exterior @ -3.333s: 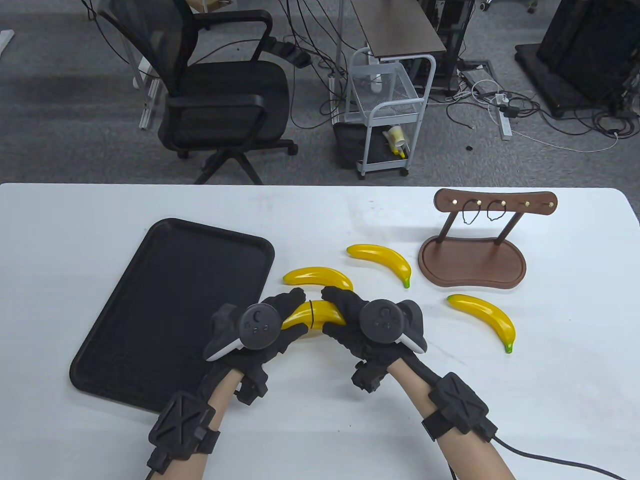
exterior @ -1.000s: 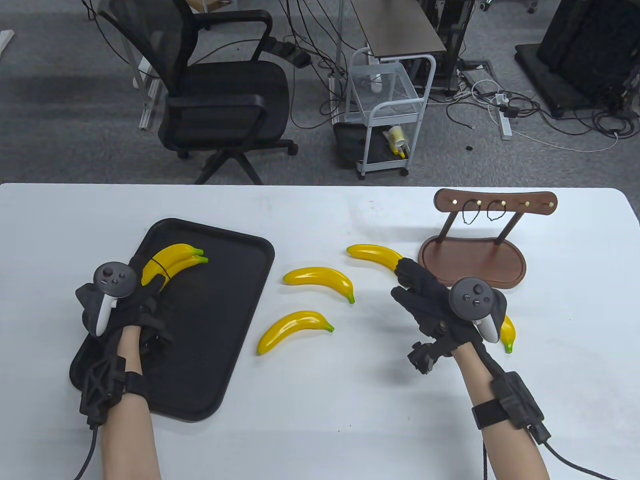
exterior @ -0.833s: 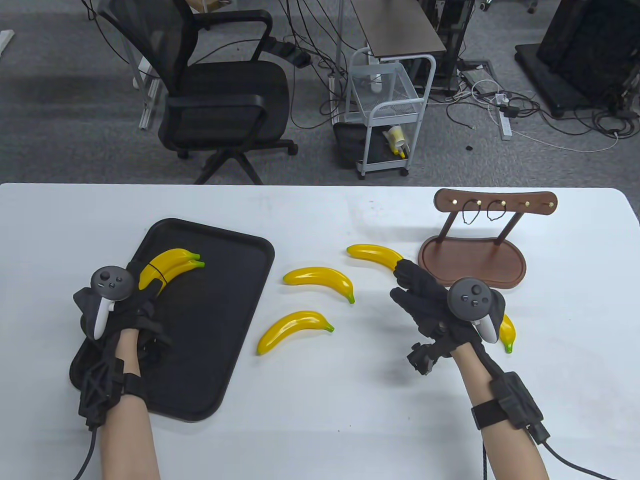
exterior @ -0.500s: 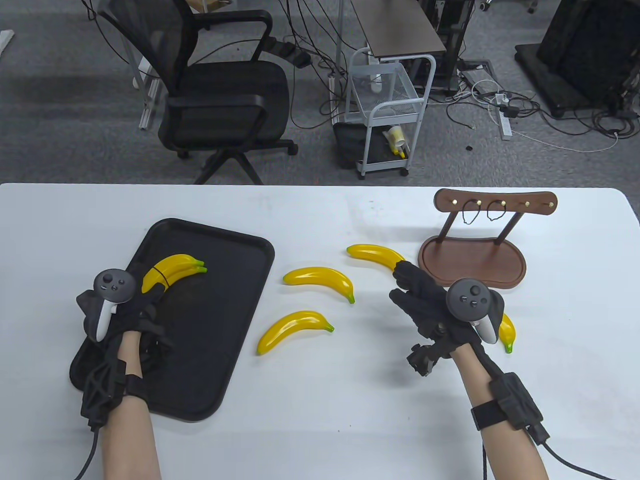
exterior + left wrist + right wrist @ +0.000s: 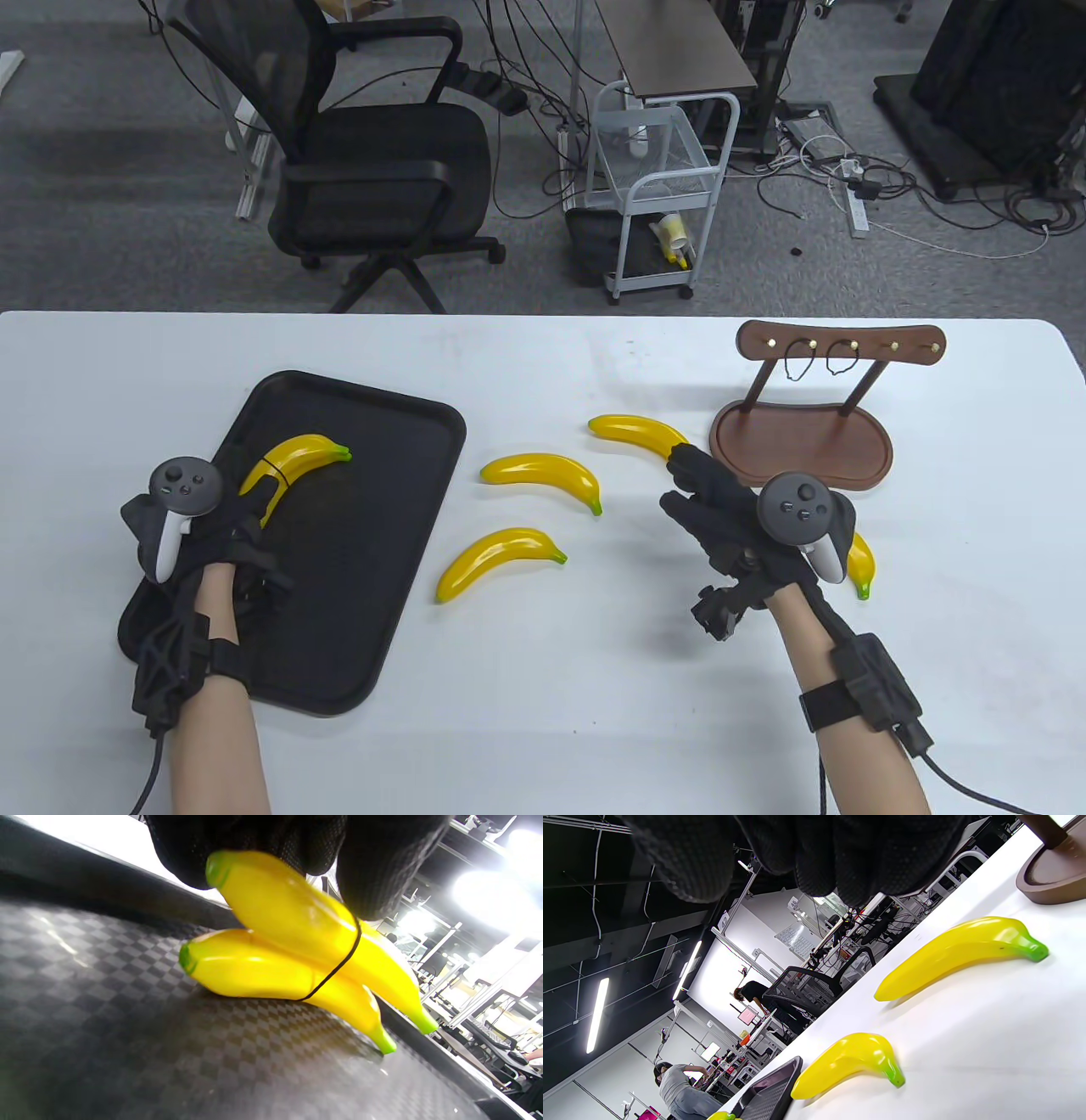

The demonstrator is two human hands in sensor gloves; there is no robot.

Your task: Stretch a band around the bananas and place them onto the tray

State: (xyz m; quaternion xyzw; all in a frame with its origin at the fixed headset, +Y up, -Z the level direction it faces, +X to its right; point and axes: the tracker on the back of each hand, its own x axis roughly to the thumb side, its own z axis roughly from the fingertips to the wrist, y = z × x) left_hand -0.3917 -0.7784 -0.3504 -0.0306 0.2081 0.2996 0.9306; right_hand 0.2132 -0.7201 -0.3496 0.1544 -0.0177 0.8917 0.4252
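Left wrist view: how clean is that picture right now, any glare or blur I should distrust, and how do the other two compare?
Left wrist view: ceiling lights blow out the upper right, the near tray floor is soft, but the banded bananas and band read sharply. Right wrist view: tilted, fingers dark and unfocused at the top, loose bananas crisp. Table view: even light, soft shadows, no glare.

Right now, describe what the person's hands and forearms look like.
Both hands, left and right, wear black knit sensor gloves. A dark grey round-topped tracker with a white handle is strapped to the back of each. Forearms are bare, each with a black strapped wrist module trailing a black cable.
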